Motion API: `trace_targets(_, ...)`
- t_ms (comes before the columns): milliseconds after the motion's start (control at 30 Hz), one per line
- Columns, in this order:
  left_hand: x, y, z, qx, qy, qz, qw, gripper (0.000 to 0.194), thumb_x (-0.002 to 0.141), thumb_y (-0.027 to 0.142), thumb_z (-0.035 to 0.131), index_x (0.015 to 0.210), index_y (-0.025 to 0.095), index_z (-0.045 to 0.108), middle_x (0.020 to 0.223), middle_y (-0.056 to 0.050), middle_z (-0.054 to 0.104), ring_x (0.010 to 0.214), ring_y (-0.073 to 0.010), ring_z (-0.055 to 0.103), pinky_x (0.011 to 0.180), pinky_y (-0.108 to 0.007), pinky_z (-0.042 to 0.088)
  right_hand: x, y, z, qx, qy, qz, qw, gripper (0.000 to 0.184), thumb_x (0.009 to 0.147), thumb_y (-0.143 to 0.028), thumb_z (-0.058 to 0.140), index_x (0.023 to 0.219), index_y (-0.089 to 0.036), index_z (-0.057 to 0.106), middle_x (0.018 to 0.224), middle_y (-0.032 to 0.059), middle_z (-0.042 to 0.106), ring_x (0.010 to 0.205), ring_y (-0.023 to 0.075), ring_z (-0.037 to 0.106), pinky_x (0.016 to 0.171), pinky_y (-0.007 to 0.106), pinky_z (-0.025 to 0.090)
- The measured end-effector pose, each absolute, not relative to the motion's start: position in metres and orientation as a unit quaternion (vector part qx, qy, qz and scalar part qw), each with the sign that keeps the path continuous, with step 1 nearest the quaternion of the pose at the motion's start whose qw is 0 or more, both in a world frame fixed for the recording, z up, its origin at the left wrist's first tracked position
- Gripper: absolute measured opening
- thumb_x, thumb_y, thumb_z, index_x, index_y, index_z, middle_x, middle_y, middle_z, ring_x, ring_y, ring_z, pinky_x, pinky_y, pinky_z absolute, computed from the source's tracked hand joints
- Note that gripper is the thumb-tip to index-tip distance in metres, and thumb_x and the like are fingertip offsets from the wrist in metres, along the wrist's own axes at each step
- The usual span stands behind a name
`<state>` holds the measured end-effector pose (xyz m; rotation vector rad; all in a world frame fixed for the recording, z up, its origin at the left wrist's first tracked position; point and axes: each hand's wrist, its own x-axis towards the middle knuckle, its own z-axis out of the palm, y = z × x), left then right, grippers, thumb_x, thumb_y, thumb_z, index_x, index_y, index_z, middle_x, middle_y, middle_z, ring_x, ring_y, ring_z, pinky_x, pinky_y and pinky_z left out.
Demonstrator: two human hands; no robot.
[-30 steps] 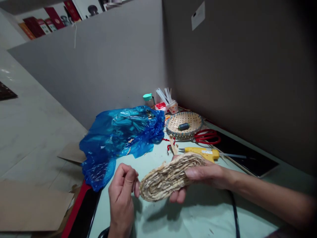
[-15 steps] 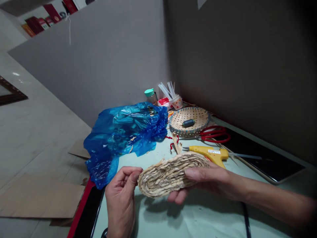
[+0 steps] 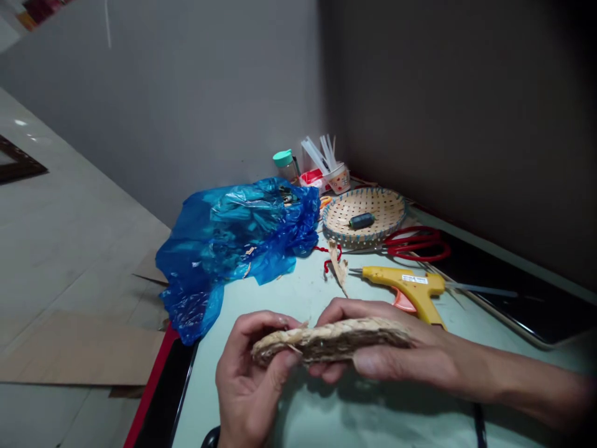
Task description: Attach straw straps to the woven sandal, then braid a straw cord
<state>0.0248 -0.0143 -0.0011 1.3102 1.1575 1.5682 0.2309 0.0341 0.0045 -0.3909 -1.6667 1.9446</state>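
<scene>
An oval coil of braided straw is held above the table between both hands, tipped so that its pale braided edge faces me. My left hand pinches its left end, thumb in front and fingers behind. Around the right part my right hand is closed, with the thumb along the near side and fingertips showing underneath. Just beyond the right hand lies a yellow glue gun with a glue stick in its back. A scrap of dry husk and a red cord lie near the gun's nozzle.
Left of centre spreads a crumpled blue plastic bag. Farther back are a woven basket with a thread spool, red-handled scissors, a cup of glue sticks and a green-lidded jar. A dark flat panel lies at right.
The straw coil has tilted from showing its flat spiral face to showing its edge. My left hand has moved right and taken a fuller grip on the end. The view has shifted slightly.
</scene>
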Motion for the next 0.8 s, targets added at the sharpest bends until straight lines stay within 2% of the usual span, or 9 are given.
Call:
trace_targets(67,0.021,-0.013,-0.004,0.556,0.439,0.608,0.359,0.012,0.081,0.019,0.072,0.090,0.025,0.068,0.086,0.000,0.069,0.082,-0.0152,0.066,0.072,-0.022,0.055,0.235,0.037,0.008,-0.164,-0.673,0.680,0.241,0.037,0.088,-0.042,0.060,0.117,-0.018,0.057,0.107,0.0056,0.066,0.098,0.0226,0.062,0.082,0.032,0.049)
trace_targets(133,0.016,-0.011,-0.002,0.601,0.406,0.593,0.350,0.014,0.084,0.014,0.066,0.093,0.025,0.066,0.086,-0.001,0.070,0.083,-0.0161,0.067,0.071,-0.024,0.055,0.242,0.041,0.014,-0.197,-0.729,0.621,0.210,0.042,0.085,-0.040,0.064,0.122,-0.021,0.058,0.108,0.0025,0.064,0.096,0.0210,0.061,0.078,0.028,0.048)
trace_targets(200,0.012,-0.009,0.001,0.643,0.376,0.580,0.329,0.018,0.085,0.009,0.062,0.095,0.023,0.064,0.085,-0.002,0.070,0.082,-0.0172,0.067,0.071,-0.026,0.056,0.250,0.044,0.020,-0.210,-0.756,0.580,0.220,0.044,0.084,-0.041,0.064,0.123,-0.024,0.060,0.113,0.0006,0.064,0.101,0.0215,0.060,0.082,0.027,0.047)
trace_targets(300,0.011,-0.008,0.006,0.694,0.354,0.562,0.277,0.023,0.083,0.002,0.059,0.095,0.021,0.064,0.085,-0.002,0.069,0.081,-0.0175,0.067,0.071,-0.029,0.056,0.256,0.043,0.028,-0.233,-0.756,0.540,0.287,0.033,0.089,-0.041,0.058,0.116,-0.023,0.065,0.114,-0.0007,0.065,0.105,0.0199,0.059,0.087,0.024,0.045)
trace_targets(467,0.019,-0.008,0.002,0.758,0.324,0.509,0.249,0.033,0.080,-0.007,0.055,0.101,0.017,0.063,0.091,-0.005,0.069,0.086,-0.0180,0.066,0.074,-0.031,0.055,0.247,0.035,0.027,-0.263,-0.791,0.454,0.315,0.014,0.094,-0.030,0.061,0.100,-0.020,0.068,0.097,-0.0030,0.066,0.090,0.0112,0.059,0.082,0.018,0.042)
trace_targets(600,0.020,-0.008,-0.006,0.781,0.306,0.487,0.244,0.038,0.077,-0.010,0.056,0.106,0.014,0.063,0.097,-0.007,0.068,0.091,-0.0184,0.065,0.078,-0.031,0.053,0.239,0.032,0.019,-0.258,-0.812,0.416,0.317,0.007,0.092,-0.020,0.063,0.090,-0.016,0.069,0.088,-0.0021,0.065,0.086,0.0106,0.058,0.080,0.020,0.040)
trace_targets(700,0.019,-0.010,-0.010,0.787,0.305,0.473,0.251,0.041,0.077,-0.010,0.058,0.110,0.014,0.063,0.102,-0.007,0.067,0.093,-0.0180,0.064,0.079,-0.030,0.053,0.236,0.033,0.016,-0.256,-0.817,0.402,0.325,0.009,0.091,-0.013,0.063,0.084,-0.015,0.068,0.083,-0.0018,0.064,0.082,0.0104,0.057,0.078,0.022,0.039)
trace_targets(800,0.019,-0.013,-0.010,0.782,0.313,0.477,0.252,0.040,0.082,-0.003,0.061,0.117,0.015,0.064,0.106,-0.008,0.065,0.095,-0.0191,0.063,0.076,-0.029,0.054,0.236,0.035,0.014,-0.262,-0.811,0.402,0.335,0.010,0.091,-0.012,0.062,0.084,-0.015,0.068,0.082,-0.0022,0.064,0.081,0.0098,0.057,0.078,0.022,0.039)
